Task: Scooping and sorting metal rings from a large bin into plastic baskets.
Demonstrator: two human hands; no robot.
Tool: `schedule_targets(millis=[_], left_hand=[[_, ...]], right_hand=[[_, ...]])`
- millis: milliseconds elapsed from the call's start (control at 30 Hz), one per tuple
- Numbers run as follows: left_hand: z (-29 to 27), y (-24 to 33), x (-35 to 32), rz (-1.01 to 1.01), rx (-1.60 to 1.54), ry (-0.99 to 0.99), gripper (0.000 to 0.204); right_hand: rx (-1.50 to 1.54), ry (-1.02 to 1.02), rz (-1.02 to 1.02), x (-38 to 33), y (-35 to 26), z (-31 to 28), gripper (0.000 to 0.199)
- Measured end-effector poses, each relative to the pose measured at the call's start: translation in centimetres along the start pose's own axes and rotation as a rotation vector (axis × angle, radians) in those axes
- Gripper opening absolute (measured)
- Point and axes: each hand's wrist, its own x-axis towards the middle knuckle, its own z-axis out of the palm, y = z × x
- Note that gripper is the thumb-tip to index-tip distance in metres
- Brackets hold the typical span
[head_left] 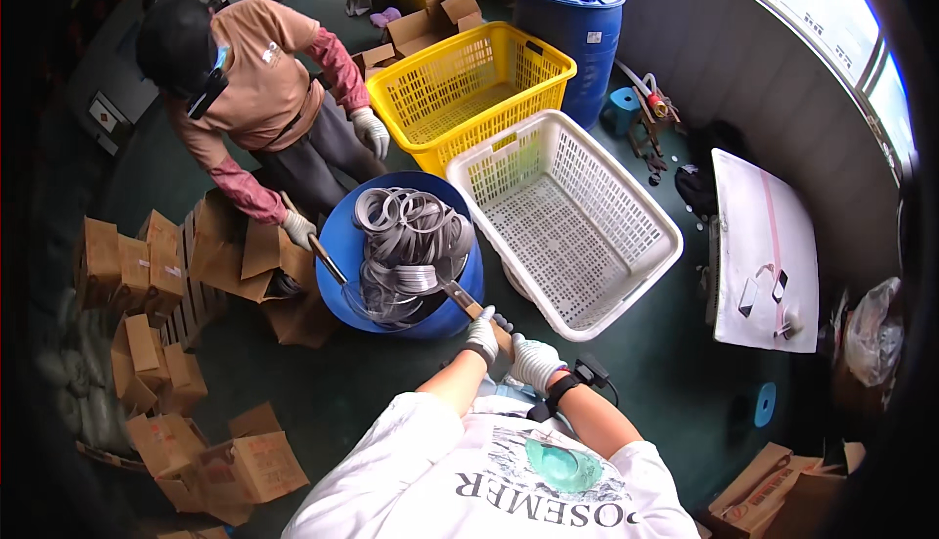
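Note:
A blue drum (342, 246) stands in front of me, piled with grey metal rings (406, 241). Both my gloved hands grip the wooden handle of a metal fork tool (445, 290) whose tines dig into the rings. My left hand (482, 336) sits higher on the handle, and my right hand (534, 361) is just behind it. Across the drum a co-worker in a peach shirt bends over, one gloved hand (299, 229) holding a second long tool (328, 260) that reaches into the drum.
An empty white plastic basket (626, 275) stands right of the drum, a yellow basket (548, 65) behind it, and a tall blue barrel (572, 25) beyond. Several brown cardboard boxes (147, 275) lie at left. A white board (763, 246) lies at right.

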Motion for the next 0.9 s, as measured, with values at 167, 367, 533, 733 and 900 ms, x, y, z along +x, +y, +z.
schedule_targets(millis=[167,367,533,733,900], left_hand=[[-1.1,-0.2,2.0,-0.051,-0.067,-0.018,0.026],[-0.6,1.5,1.2,-0.123,-0.107,-0.036,0.023],[-1.1,2.5,0.6,-0.172,-0.138,-0.062,0.022],[-0.1,3.3,1.0,-0.204,-0.14,-0.07,0.023],[-0.9,4.7,4.5,-0.138,-0.266,-0.094,0.023]], right_hand=[[-0.062,0.04,-0.044,-0.6,-0.3,0.4,0.048],[0.053,0.047,-0.046,0.4,-0.2,0.8,0.077],[0.037,0.024,-0.032,-0.7,-2.2,-0.6,0.083],[-0.037,0.007,-0.026,-0.6,-2.4,-1.9,0.084],[-0.065,-0.035,-0.032,0.4,-1.0,-1.2,0.079]])
